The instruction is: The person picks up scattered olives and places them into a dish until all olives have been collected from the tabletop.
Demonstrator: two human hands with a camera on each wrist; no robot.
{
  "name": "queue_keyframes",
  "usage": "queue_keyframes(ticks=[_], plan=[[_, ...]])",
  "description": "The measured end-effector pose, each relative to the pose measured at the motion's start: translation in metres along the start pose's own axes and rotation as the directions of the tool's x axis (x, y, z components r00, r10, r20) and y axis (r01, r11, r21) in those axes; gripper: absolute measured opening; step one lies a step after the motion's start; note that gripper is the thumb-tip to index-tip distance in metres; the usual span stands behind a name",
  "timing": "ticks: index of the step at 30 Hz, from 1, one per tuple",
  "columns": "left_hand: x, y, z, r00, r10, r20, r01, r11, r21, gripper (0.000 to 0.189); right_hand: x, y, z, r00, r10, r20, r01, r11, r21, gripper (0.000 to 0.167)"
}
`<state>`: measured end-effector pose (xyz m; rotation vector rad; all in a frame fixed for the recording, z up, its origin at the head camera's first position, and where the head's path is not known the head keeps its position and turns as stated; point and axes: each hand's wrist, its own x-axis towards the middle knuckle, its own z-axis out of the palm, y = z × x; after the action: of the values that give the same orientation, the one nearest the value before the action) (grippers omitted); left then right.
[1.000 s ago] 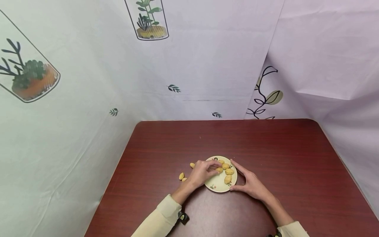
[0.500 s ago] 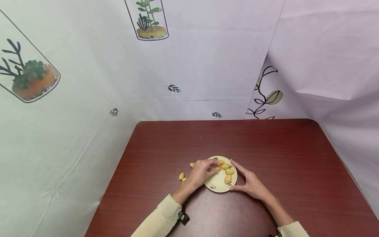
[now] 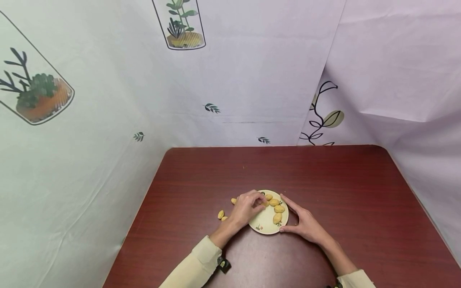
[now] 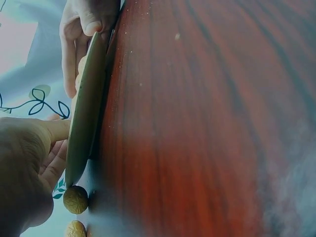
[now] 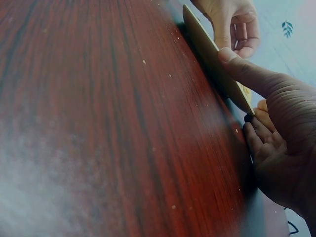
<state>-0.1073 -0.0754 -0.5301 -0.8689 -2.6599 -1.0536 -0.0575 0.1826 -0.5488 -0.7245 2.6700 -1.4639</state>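
Note:
A round cream plate point(image 3: 264, 224) with small printed decorations lies on the table. Several yellowish, wrinkled walnuts point(image 3: 279, 209) form a curve along its far and right side. My left hand point(image 3: 245, 207) reaches over the plate's left side, its thumb and fingers curled at a walnut point(image 3: 265, 203) they partly cover. The fingertips' contact with it is hidden in the left wrist view. My right hand point(image 3: 307, 226) holds the plate's right rim between thumb and fingers. In the right wrist view its thumb point(image 5: 229, 55) presses the rim.
Left of the plate, a few more walnuts point(image 3: 221, 215) lie on the dark red wooden table point(image 3: 201, 172). Two of them also show below the plate in the left wrist view. White printed cloth point(image 3: 234, 88) hangs behind and beside the table.
My left fingers have drawn back slightly to the left and curled more, and the walnut by them has shifted a little away from me. The right hand and plate stay in place.

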Motion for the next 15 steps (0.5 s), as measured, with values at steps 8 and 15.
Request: queue_keyframes(ticks=[8, 15], plan=[[-0.0009, -0.0009, -0.0017, 1.0, 0.005, -0.007, -0.005, 0.999, -0.035, 0.017, 0.0, -0.0021, 0.0, 1.0, 0.01, 0.004, -0.01, 1.0, -0.01, 0.106], [-0.0002, -0.0047, -0.0047, 0.999, -0.007, -0.053, 0.0, 0.992, -0.125, 0.019, 0.0004, -0.0025, 0.0001, 1.0, 0.004, 0.004, -0.004, 1.0, 0.003, 0.106]])
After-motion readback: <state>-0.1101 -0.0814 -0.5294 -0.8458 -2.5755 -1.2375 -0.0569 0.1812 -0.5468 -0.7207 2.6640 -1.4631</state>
